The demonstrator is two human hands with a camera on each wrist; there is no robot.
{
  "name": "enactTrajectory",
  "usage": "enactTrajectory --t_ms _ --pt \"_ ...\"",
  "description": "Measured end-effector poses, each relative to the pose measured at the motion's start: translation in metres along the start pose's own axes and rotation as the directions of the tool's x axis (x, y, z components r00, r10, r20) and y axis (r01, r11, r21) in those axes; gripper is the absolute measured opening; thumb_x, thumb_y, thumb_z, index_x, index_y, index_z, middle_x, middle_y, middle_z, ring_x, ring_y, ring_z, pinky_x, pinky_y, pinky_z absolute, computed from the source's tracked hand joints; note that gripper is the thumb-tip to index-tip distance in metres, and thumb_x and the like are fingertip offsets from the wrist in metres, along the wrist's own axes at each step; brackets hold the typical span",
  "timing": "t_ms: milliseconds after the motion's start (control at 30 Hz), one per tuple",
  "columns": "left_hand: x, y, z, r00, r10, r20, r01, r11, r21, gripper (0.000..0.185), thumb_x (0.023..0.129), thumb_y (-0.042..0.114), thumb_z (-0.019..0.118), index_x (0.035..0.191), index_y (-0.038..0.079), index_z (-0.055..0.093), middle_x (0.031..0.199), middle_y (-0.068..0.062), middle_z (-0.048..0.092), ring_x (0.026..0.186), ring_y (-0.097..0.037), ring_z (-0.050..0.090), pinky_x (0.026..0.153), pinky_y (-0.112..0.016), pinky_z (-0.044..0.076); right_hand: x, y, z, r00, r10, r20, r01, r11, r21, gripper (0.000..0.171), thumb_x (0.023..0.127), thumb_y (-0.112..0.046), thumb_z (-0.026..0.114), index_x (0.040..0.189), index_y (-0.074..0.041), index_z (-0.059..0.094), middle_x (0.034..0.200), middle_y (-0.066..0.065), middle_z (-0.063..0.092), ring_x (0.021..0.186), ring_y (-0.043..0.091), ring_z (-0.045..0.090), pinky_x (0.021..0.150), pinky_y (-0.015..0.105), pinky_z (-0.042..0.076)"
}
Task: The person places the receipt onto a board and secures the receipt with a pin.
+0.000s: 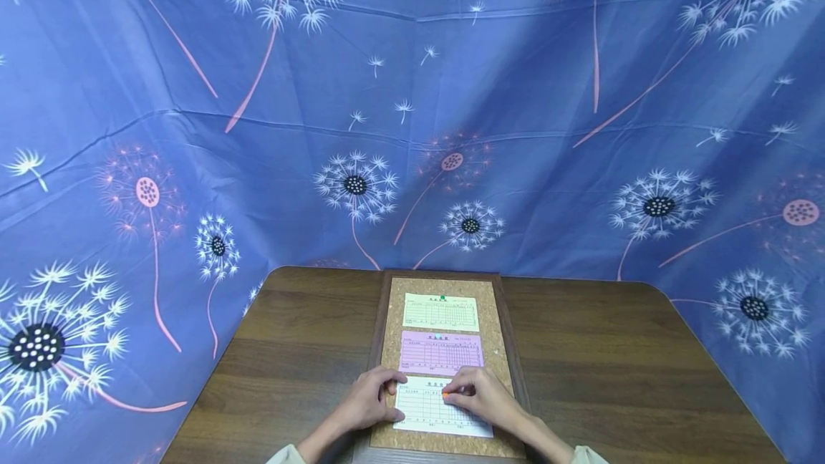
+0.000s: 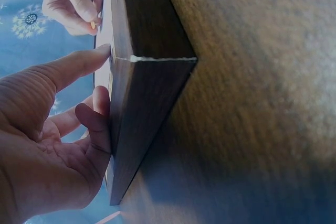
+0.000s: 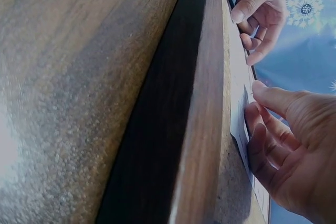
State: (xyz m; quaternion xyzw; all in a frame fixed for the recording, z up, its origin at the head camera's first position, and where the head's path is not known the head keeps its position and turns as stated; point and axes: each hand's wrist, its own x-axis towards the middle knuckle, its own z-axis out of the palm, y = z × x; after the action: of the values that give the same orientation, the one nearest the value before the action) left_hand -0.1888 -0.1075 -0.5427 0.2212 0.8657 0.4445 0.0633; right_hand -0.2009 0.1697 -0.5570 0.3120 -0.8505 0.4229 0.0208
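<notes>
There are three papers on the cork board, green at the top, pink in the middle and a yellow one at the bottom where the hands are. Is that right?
Not quite. The bottom paper under the hands is white, not yellow, as the head view shows. The rest holds: a green paper at the top and a pink paper in the middle of the cork board.

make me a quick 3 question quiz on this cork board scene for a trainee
1. True or false: three paper forms lie on the cork board.
2. Which form do both hands touch? A) green form B) pink form C) white form
3. What does the right hand pinch between its fingertips?

Key
1. True: a green form, a pink form and a white form, in a column from far to near.
2. C: the left hand rests on its left edge and the right hand on its top edge.
3. A small orange pin.
</notes>
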Motion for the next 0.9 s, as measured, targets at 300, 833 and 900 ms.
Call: enactTrajectory --t_ms 300,833,900 --pt "0.0012 -0.001 0.0001 1.0 0.011 -0.007 -0.011 1.0 0.01 0.051 0.064 0.006 0.092 0.11 0.003 0.071 0.085 -0.003 0.059 0.064 0.003 0.043 0.059 -0.015 0.039 0.0017 0.0033 0.0029 0.998 0.051 -0.03 -0.05 0.999 0.011 0.008 0.084 -0.016 0.081 0.089 -0.009 0.082 0.08 -0.003 0.074 0.068 -0.009 0.054 0.059 0.016 0.049" --pt "0.0002 -0.0035 0.0019 1.0 0.008 -0.008 -0.008 1.0 0.008 0.051 0.063 0.005 0.092 0.11 0.003 0.071 0.085 -0.003 0.059 0.062 0.005 0.043 0.058 -0.015 0.039 0.0046 0.001 0.002 0.99 0.138 -0.019 -0.137 0.99 0.038 0.012 0.086 -0.019 0.081 0.091 -0.008 0.082 0.081 0.0 0.075 0.069 -0.008 0.051 0.059 0.015 0.045" --pt "0.0012 -0.0031 0.0012 1.0 0.008 -0.009 -0.007 1.0 0.012 0.051 0.063 0.004 0.092 0.11 0.003 0.071 0.085 -0.003 0.059 0.062 0.005 0.043 0.057 -0.015 0.039 0.0063 0.0001 0.0012 0.988 0.15 -0.024 -0.149 0.988 0.034 0.012 0.085 -0.019 0.081 0.091 -0.008 0.082 0.081 0.0 0.075 0.068 -0.008 0.051 0.059 0.015 0.045"
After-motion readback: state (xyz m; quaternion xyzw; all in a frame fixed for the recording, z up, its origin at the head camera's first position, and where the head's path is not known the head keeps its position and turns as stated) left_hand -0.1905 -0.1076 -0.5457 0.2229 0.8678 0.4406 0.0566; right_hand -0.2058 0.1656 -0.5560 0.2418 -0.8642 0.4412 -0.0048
